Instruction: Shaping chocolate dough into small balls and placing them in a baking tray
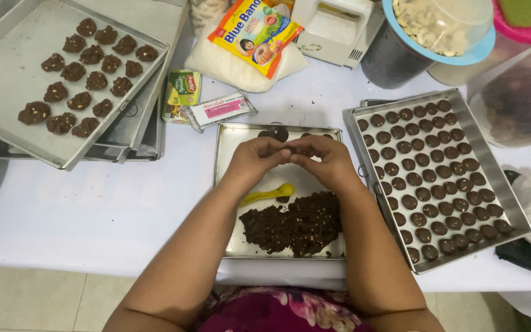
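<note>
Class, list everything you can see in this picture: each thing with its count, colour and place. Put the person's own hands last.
Middle tray: one, silver, centre, under the hands.
Dough heap: one, dark brown, near end of middle tray.
Spoon: one, yellow, in middle tray.
Right tray: one, silver, filled with rows of round brown pieces.
Left tray: one, silver, top left, with rough brown lumps.
Packets: several, mixed colours, table top.
Tubs: several, top right.
Left hand: meets right over middle tray.
Right hand: fingertips pinched together.

**Hands meet over the middle tray**

Your left hand (pixel 255 157) and right hand (pixel 325 161) touch fingertips above the middle tray (pixel 228 184). Dark dough (pixel 293 226) and a yellow spoon (pixel 268 194) lie beneath. At three o'clock, a tray of round pieces (pixel 434 178); at ten o'clock, a tray of rough lumps (pixel 7 80).
</note>
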